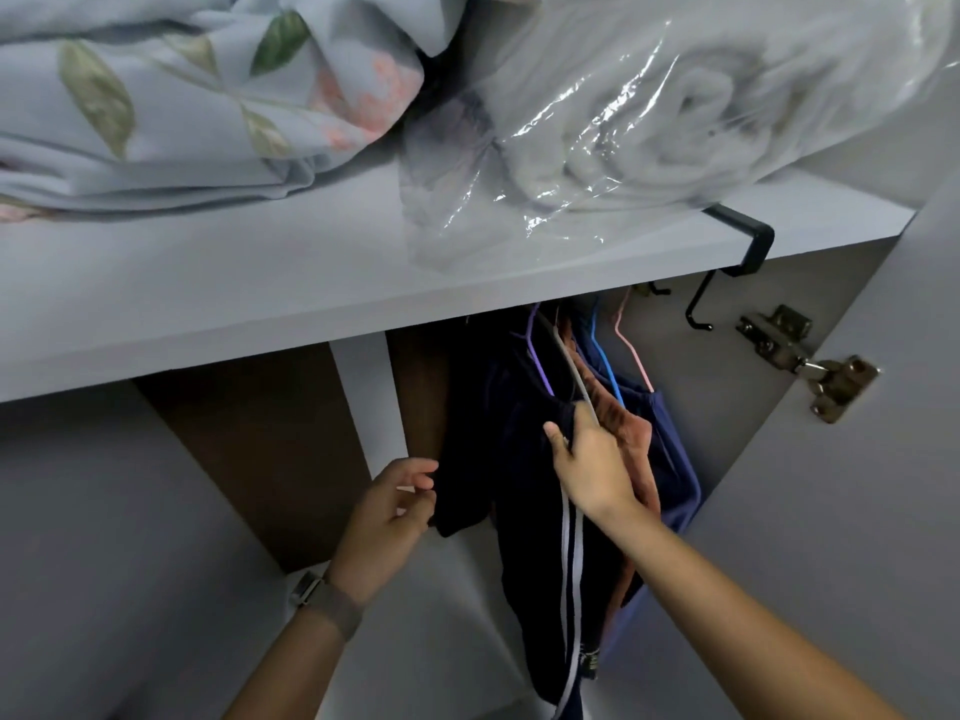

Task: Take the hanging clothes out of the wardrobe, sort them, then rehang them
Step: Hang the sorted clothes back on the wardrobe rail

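The shelf (311, 283) hides the hanger hooks and rail; my right hand (592, 467) covers part of the grey hanger (566, 361).

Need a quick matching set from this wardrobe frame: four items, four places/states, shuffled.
Things:
1. floral bedding
2. plastic-wrapped blanket
3. left hand
4. right hand

States:
A. grips the grey hanger
B. shelf, right side
C. pinches a dark garment edge
D. shelf, left side

Pairs: 1-D, 2-B, 3-C, 4-A
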Motion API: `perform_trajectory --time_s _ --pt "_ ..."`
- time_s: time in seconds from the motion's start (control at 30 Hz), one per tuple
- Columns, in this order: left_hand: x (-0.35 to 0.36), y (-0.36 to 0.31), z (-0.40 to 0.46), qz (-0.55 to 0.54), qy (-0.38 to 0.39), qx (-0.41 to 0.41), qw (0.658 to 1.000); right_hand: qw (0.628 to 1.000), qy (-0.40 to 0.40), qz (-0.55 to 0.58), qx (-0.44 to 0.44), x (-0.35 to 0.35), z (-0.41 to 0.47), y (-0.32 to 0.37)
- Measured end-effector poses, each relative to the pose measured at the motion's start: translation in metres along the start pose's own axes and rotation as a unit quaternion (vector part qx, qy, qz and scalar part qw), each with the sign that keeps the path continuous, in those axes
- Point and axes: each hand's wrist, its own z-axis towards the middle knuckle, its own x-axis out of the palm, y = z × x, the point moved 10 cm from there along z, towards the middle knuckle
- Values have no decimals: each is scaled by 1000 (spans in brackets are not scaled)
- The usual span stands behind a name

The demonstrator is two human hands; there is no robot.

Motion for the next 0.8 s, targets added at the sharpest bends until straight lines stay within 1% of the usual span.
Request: perform_trajectory --time_s 0.13,0.23,0.3,0.4,0.5,0.57,0.6,0.7,0.8 --pt "-2 -5 3 4 -10 12 1000 995 51 -85 0 20 1 -10" --pt "3 -4 3 12 -3 19 1000 984 69 -166 -2 21 -1 -12" --pt "14 -2 2 36 19 23 999 980 88 -177 -18 25 -11 -10" --pt "41 10 -2 142 87 32 986 978 122 -165 -26 29 -38 -18" --pt "69 25 -13 233 158 39 959 972 172 -161 19 26 -75 -47" --pt "85 31 -19 270 193 43 942 965 203 -153 66 21 -107 -71" --pt "94 32 -23 284 212 48 934 964 206 -144 90 16 -125 -83" --pt "134 31 -38 321 271 86 903 962 179 -115 172 -6 -186 -122" --pt "197 26 -73 335 356 146 860 949 141 -107 260 -32 -264 -159"
